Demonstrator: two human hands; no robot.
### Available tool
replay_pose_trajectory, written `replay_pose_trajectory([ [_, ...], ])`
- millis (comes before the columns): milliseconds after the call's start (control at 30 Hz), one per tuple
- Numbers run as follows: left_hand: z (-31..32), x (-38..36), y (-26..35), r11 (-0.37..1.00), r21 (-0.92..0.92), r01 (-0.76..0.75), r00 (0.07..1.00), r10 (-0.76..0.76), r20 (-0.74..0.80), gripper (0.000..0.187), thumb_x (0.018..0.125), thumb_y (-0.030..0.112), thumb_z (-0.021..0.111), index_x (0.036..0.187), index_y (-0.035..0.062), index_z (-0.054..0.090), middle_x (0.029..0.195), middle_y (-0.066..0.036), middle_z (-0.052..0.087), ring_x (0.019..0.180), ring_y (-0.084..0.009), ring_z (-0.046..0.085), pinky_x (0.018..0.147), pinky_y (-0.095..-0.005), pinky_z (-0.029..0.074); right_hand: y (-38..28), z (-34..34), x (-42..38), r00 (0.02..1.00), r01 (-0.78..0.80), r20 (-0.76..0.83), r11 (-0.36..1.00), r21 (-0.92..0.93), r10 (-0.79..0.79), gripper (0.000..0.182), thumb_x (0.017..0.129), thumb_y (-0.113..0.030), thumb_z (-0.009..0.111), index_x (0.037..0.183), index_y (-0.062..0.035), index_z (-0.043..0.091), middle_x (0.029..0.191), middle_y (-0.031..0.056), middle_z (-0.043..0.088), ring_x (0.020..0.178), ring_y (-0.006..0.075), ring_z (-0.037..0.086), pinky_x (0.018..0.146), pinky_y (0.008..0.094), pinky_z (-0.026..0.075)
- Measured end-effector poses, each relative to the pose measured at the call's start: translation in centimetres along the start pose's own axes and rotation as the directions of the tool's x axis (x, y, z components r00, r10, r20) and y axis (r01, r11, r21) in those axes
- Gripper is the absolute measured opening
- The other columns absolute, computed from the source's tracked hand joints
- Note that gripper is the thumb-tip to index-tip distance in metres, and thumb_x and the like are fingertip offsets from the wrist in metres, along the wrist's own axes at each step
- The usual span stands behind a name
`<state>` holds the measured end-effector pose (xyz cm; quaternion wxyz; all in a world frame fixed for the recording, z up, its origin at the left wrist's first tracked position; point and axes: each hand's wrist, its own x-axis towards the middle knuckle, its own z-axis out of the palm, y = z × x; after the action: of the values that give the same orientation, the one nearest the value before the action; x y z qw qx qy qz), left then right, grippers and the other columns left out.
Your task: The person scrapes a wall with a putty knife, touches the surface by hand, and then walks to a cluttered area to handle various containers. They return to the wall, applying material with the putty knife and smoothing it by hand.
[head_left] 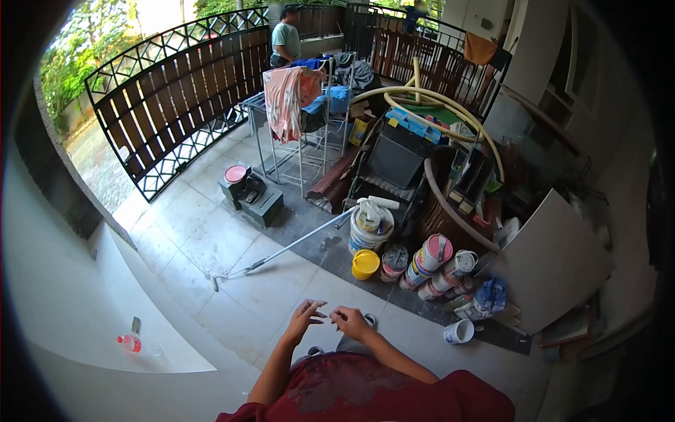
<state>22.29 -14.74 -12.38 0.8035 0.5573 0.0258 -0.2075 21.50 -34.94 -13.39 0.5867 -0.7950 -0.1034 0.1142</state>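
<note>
My left hand (304, 316) and my right hand (350, 321) are held close together in front of my chest, above the tiled floor (232, 246). The left hand's fingers are spread, and its fingertips nearly meet those of the right hand. The right hand's fingers are curled; whether something small sits between them is too small to tell. Below the hands I see my red shirt (380, 394) and my feet. A long paint-roller pole (281, 250) lies on the floor ahead of me, leaning up to a white bucket (369, 228).
Paint cans (432, 260), a yellow tub (365, 264) and a white cup (458, 331) stand ahead right. A white board (555, 260) leans at right. A clothes rack (299, 112), a dark gate (176, 98) and a person (285, 39) are behind. A bottle (129, 342) rests on the left ledge.
</note>
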Motion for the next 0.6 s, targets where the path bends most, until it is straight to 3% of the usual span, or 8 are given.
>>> replay_pose_trajectory([
  [67, 0.0, 0.2, 0.5, 1.0, 0.02, -0.015, 0.999, 0.016, -0.048, 0.031, 0.103, 0.032, 0.049, 0.114, 0.004, 0.057, 0.121, -0.012, 0.062, 0.094, -0.0194, 0.063, 0.082, -0.035, 0.053, 1.7, -1.3, 0.3, 0.993, -0.107, -0.033, 0.99, 0.091, 0.111, 0.017, 0.094, -0.017, 0.06, 0.093, -0.0002, 0.066, 0.075, 0.0036, 0.066, 0.062, 0.009, 0.061, 0.057, 0.0269, 0.053],
  [267, 0.0, 2.1, -0.4, 0.999, 0.021, -0.039, 0.979, 0.042, -0.198, 0.027, 0.102, 0.03, 0.051, 0.111, 0.0051, 0.057, 0.117, -0.012, 0.066, 0.087, -0.018, 0.065, 0.075, -0.0323, 0.054, 8.0, -7.3, 0.1, 0.946, -0.237, -0.189, 0.96, 0.148, 0.263, 0.019, 0.092, -0.019, 0.063, 0.088, -0.0006, 0.066, 0.073, 0.0074, 0.067, 0.055, 0.0126, 0.063, 0.051, 0.0279, 0.052],
  [333, 0.6, 2.6, -1.2, 0.996, -0.053, -0.074, 0.97, 0.06, -0.234, 0.027, 0.102, 0.03, 0.051, 0.109, 0.0051, 0.057, 0.117, -0.012, 0.066, 0.086, -0.0174, 0.064, 0.074, -0.0319, 0.054, 10.5, -9.7, -0.3, 0.91, -0.284, -0.265, 0.945, 0.16, 0.318, 0.019, 0.091, -0.018, 0.063, 0.088, 0.0005, 0.066, 0.073, 0.0083, 0.067, 0.054, 0.0133, 0.063, 0.05, 0.0281, 0.052],
  [400, 1.5, 3.3, -1.5, 0.996, -0.052, -0.079, 0.962, 0.062, -0.267, 0.026, 0.102, 0.03, 0.051, 0.108, 0.0053, 0.058, 0.116, -0.011, 0.067, 0.085, -0.0167, 0.064, 0.073, -0.0311, 0.053, 13.7, -12.4, -0.4, 0.917, -0.265, -0.256, 0.947, 0.181, 0.305, 0.02, 0.091, -0.018, 0.062, 0.087, 0.0018, 0.065, 0.073, 0.0085, 0.067, 0.053, 0.0141, 0.063, 0.049, 0.0277, 0.052],
  [567, 4.2, 6.0, -2.1, 0.999, 0.006, -0.05, 0.913, 0.048, -0.405, 0.026, 0.103, 0.029, 0.048, 0.108, 0.0056, 0.058, 0.115, -0.011, 0.067, 0.083, -0.017, 0.063, 0.073, -0.0311, 0.052, 25.2, -20.2, 0.6, 0.812, -0.451, -0.308, 0.868, 0.209, 0.496, 0.021, 0.088, -0.018, 0.062, 0.079, 0.0001, 0.067, 0.066, 0.008, 0.066, 0.051, 0.0152, 0.063, 0.048, 0.0304, 0.05],
  [600, 4.9, 6.8, -2.3, 1.0, 0.013, -0.016, 0.917, 0.02, -0.399, 0.026, 0.103, 0.029, 0.048, 0.108, 0.0056, 0.058, 0.115, -0.011, 0.067, 0.083, -0.017, 0.063, 0.073, -0.0311, 0.052, 24.8, -22.3, 1.0, 0.789, -0.504, -0.318, 0.85, 0.154, 0.526, 0.019, 0.086, -0.017, 0.062, 0.077, -0.0009, 0.068, 0.062, 0.008, 0.065, 0.05, 0.0159, 0.062, 0.048, 0.0328, 0.049],
])
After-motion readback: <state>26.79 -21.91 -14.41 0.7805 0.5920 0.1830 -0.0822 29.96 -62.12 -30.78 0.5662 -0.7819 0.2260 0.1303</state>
